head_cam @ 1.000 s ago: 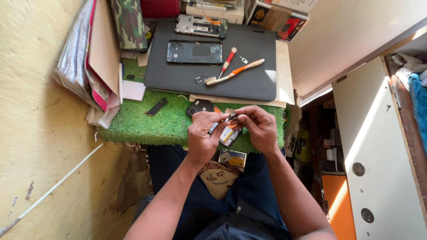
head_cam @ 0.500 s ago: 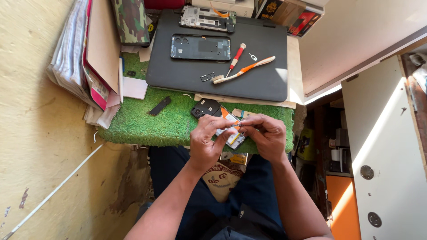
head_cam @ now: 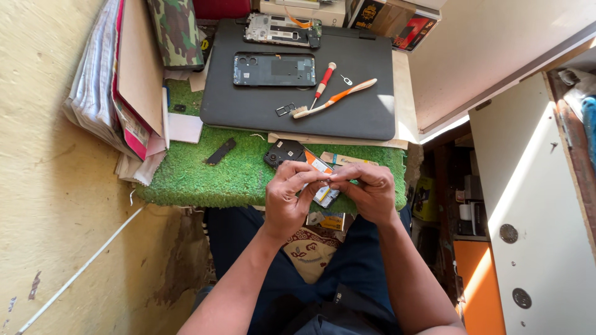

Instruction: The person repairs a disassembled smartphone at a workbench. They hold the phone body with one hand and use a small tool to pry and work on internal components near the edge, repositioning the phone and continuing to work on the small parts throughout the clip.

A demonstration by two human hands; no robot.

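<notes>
Nearest the camera, the person's forearms rise over dark blue trousers and meet just past the near edge of the tabletop, where the left hand [head_cam: 287,200] and right hand [head_cam: 367,193] come together fingertip to fingertip. The fingers of both hands are pinched narrow around a small part [head_cam: 327,181] held between them, too small to make out. Just beneath the hands a small card with orange and white [head_cam: 321,193] lies tilted, partly overhanging the near edge, and touching its far end is a small black camera module [head_cam: 284,151] on the green turf mat [head_cam: 205,177]. To the left on the turf a thin black strip [head_cam: 220,151] lies alone with open green room around it. Beyond the turf sits a dark grey work mat [head_cam: 366,118]; on it a toothbrush with an orange handle [head_cam: 335,98] lies slanted beside a red-handled screwdriver [head_cam: 323,82], with a dark phone back frame [head_cam: 274,69] to their left and bare mat to the right. At the mat's far edge rests a phone circuit frame [head_cam: 282,30]. A stack of papers and card [head_cam: 118,93] leans along the left edge against the yellow wall [head_cam: 43,205].
</notes>
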